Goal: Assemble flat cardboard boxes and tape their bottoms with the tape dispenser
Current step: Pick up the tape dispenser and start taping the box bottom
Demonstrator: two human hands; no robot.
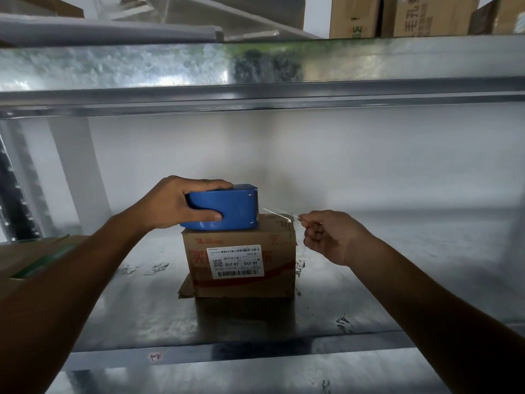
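Note:
A small brown cardboard box [241, 268] with a white barcode label stands on the metal shelf [369, 297], one flap sticking out at its lower left. On its top sits a blue tape dispenser [235, 207], gripped by my left hand [181, 203] with the thumb on its near side. A strip of clear tape [279, 214] runs from the dispenser's serrated end to the right. My right hand [326, 237] pinches the free end of that strip just past the box's right top edge.
The shelf above [255, 81] hangs low over the work area, with cardboard cartons [412, 15] on it. A brown carton with green tape [34, 260] sits at the left. A steel upright [17, 177] stands at the far left.

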